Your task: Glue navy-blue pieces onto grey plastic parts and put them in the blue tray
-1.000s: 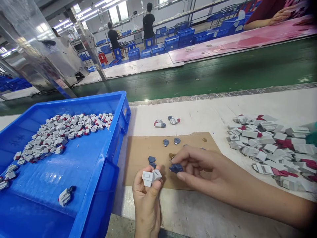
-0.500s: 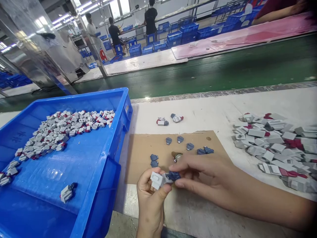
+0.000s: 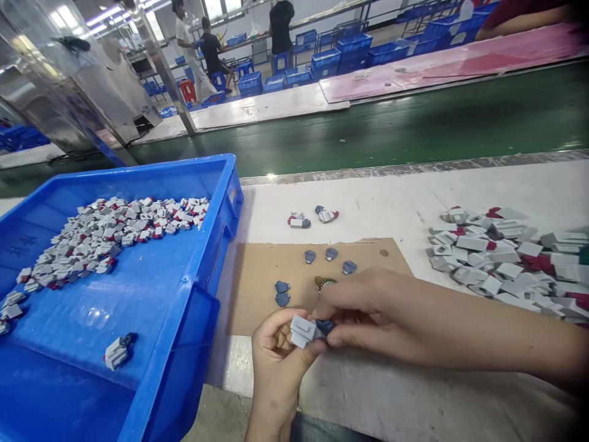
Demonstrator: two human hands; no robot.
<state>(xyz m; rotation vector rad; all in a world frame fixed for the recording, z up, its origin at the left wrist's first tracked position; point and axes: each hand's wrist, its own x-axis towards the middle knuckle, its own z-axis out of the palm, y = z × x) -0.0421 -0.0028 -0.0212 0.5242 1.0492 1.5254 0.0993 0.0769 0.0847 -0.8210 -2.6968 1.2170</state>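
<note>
Between thumb and fingers, my left hand (image 3: 280, 356) grips a light grey block piece (image 3: 304, 331) over the front edge of the cardboard. My right hand (image 3: 363, 313) pinches a dark blue piece (image 3: 324, 326) against the right end of the grey one; the exact joint is covered by fingers. Several dark blue pieces, one of them a lone piece (image 3: 350, 267), lie on the cardboard sheet (image 3: 257, 264). A round metallic item (image 3: 324, 282) is partly hidden behind my right hand. Two grey, red and blue assemblies (image 3: 327, 214) rest on the white table beyond the cardboard.
At the left, a blue bin (image 3: 184, 294) holds many grey and red pieces plus a separate grey-blue one (image 3: 118, 352). A pile of grey and red parts (image 3: 506, 252) lies at the right. Behind runs a green conveyor (image 3: 368, 141); people are in the background.
The grey piece in my hands has turned slightly and shifted right, and my right forearm is higher, now covering the blue pieces at the cardboard's right. The view has shifted a little.
</note>
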